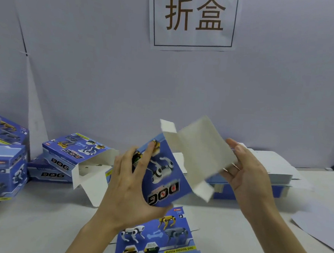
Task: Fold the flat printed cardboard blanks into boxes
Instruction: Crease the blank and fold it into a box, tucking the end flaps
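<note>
Closing one end of a half-formed box [167, 176], held in the air above the table [41, 226]; all positions are given relative to this box. Far to its left stand finished boxes [6, 156], and nearer on that side an open-ended box [77, 150] lies on others with its white flaps spread. The left hand [128, 184] grips the held box, fingers curled across the blue printed face and thumb beneath the lower edge. At the box's upper right end the large white flap [201, 147] stands open, with a small side flap [168, 126] above it and another [204, 190] below. The right hand [245, 173], just right of the box, is relaxed with nearly straight fingers touching the large flap's free edge. Behind and to the right lies a stack of flat blanks [272, 170]; directly below the box, nearest the person, is one more flat blank [156, 240], print side up. The step is judged to be the end closure. To do it well, keep the body square with the left hand, fold both side flaps inward first, then bend the large flap along its crease and seat its edge inside the wall without buckling the card.
</note>
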